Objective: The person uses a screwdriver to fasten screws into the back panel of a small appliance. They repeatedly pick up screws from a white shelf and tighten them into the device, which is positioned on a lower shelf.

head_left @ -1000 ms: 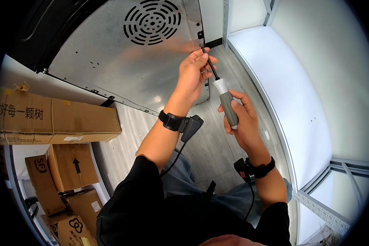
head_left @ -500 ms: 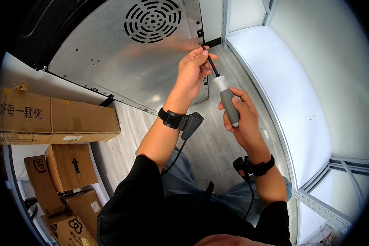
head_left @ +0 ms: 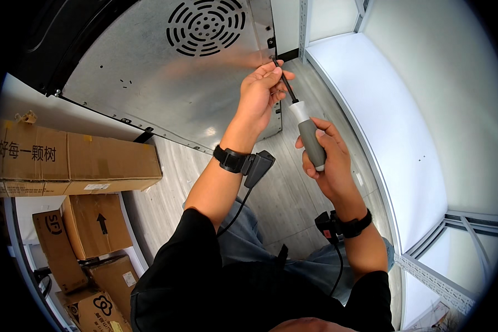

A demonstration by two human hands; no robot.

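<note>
A screwdriver (head_left: pixel 312 141) with a grey handle, pale collar and dark shaft slants up and to the left. My right hand (head_left: pixel 335 160) is wrapped around the handle. The thumb and forefinger of my left hand (head_left: pixel 256 94) are pinched about the shaft near its tip, the other fingers loosely curled. That tip meets the right edge of a large silvery metal panel (head_left: pixel 149 94); the fastener there, if any, is too small to make out. Round vent slots (head_left: pixel 206 26) pierce the panel above my left hand.
Cardboard boxes (head_left: pixel 113 160) stand at the left, several more stacked on a shelf below. White shelving (head_left: pixel 393 138) curves along the right side. Grey wood-look flooring (head_left: pixel 288 205) lies beneath my arms. Both wrists carry strapped black devices (head_left: pixel 258 166) with cables.
The screwdriver handle and my right hand have shifted very slightly to the right. My left hand stays by the tip at the panel edge.
</note>
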